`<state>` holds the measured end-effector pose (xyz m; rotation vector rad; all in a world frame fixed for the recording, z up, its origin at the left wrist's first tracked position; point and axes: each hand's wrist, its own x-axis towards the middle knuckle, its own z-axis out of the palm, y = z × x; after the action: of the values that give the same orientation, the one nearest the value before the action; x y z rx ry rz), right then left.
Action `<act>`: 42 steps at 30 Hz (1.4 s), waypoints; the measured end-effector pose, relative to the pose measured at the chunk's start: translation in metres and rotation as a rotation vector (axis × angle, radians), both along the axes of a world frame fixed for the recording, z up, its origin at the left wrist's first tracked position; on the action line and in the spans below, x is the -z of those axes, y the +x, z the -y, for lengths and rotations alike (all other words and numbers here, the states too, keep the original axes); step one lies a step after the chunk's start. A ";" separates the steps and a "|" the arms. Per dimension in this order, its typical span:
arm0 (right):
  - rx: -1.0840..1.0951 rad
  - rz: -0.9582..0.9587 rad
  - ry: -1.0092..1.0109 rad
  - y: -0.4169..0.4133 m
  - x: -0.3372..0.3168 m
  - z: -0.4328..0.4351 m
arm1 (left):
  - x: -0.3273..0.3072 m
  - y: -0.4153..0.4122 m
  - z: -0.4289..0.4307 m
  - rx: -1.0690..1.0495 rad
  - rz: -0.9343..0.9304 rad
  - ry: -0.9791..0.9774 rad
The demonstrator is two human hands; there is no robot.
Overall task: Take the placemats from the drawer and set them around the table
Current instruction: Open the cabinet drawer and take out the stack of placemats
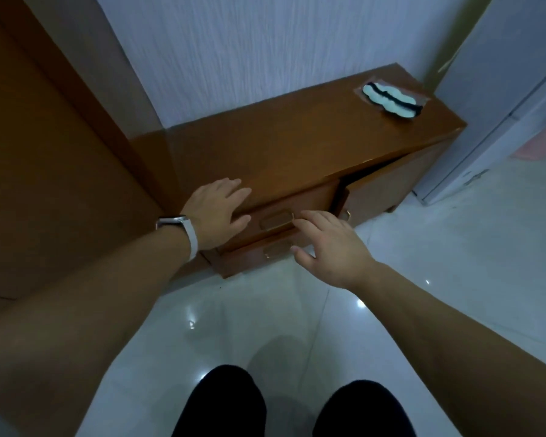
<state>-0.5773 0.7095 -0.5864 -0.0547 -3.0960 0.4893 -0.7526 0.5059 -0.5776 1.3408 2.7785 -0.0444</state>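
Note:
A low brown wooden cabinet (297,146) stands against the pale wall. Its front left holds two drawers, an upper drawer (306,203) and a lower drawer (246,260), each with a rectangular metal handle. My left hand (218,209) rests flat on the cabinet's front top edge, fingers straight, a white band on the wrist. My right hand (325,244) hovers with spread, relaxed fingers just right of the upper drawer's handle (276,220), fingertips close to it, holding nothing. No placemats are visible.
A cabinet door (379,187) to the right of the drawers stands slightly ajar. A pale mask-like item in clear wrap (388,99) lies on the cabinet top at the far right. A brown door (44,152) is at left, a white door frame at right, glossy white floor tiles below.

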 end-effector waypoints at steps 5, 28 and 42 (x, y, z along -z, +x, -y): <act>-0.023 -0.048 0.046 -0.038 0.093 -0.004 | 0.075 -0.042 -0.020 0.030 0.000 -0.026; 0.005 0.125 0.110 -0.119 0.206 0.012 | 0.124 -0.086 -0.024 0.126 -0.027 0.051; 0.008 0.121 0.044 -0.091 0.212 0.011 | 0.124 -0.086 -0.025 0.135 -0.081 0.027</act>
<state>-0.6680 0.6986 -0.7989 -0.1003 -3.2224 0.4331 -0.8390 0.5308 -0.7020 1.5658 2.7579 -0.0685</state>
